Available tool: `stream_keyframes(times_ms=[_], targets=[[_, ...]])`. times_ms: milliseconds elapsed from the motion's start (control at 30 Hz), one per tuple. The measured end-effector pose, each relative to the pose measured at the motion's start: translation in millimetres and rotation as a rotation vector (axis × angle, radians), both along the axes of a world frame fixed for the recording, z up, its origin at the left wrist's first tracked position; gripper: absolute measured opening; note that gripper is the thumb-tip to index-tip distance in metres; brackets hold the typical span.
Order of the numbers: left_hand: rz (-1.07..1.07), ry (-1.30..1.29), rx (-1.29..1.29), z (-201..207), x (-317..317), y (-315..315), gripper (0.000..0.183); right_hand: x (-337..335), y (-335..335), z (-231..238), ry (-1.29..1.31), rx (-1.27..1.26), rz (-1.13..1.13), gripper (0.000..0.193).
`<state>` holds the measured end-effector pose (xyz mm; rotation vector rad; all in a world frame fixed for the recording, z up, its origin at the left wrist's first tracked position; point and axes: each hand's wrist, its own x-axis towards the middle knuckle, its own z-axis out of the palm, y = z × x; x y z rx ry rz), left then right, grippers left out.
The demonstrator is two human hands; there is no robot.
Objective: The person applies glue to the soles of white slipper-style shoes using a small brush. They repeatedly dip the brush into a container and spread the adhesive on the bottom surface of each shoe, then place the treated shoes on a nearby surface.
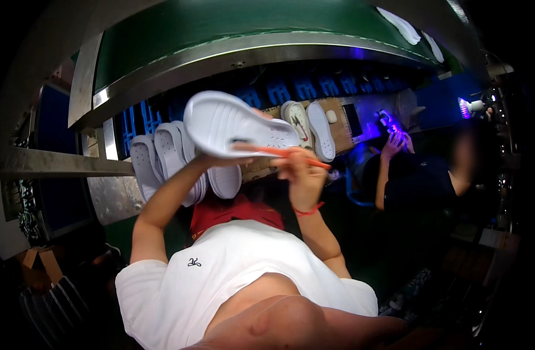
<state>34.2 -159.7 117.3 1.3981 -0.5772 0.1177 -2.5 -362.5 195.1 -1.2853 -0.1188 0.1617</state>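
Note:
My left hand [213, 160] holds up a white shoe sole [220, 119] from below and behind, its fingertips showing past the far edge. The sole is tilted with its ribbed inner side facing me. In my right hand [304, 175] is an orange-handled brush [267, 151], gripped between the fingers and slanting across the sole's near edge. Its dark tip lies over the sole near the middle; blur hides the exact contact. Below my left hand, more white soles [173, 146] stand side by side on the bench, some with small holes.
Beyond my right hand lie a cream shoe upper [298, 119] and another white sole [321, 131] on cardboard. A green shelf with a metal edge [238, 58] spans overhead. A co-worker [419, 181] sits at right, hands under a purple lamp [470, 107]. Blue racks [305, 88] line the back.

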Motion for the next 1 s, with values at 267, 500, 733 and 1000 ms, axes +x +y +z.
stream_keyframes(times_ms=[267, 500, 733, 1000], targets=[[0.233, 0.204, -0.341, 139, 262, 14, 0.034, 24, -80, 9, -0.186, 0.045, -0.42, 0.023], [0.442, -0.578, 0.541, 81, 118, 26, 0.043, 5, -70, -67, 0.065, -0.159, -0.182, 0.024], [-0.186, -0.383, 1.373, -19, -36, 131, 0.056, 28, -60, -155, 0.094, -0.339, -0.073, 0.026], [-0.108, -0.698, 1.69, -78, -60, 159, 0.014, 92, -35, -238, -0.142, -0.535, -0.013, 0.026]])
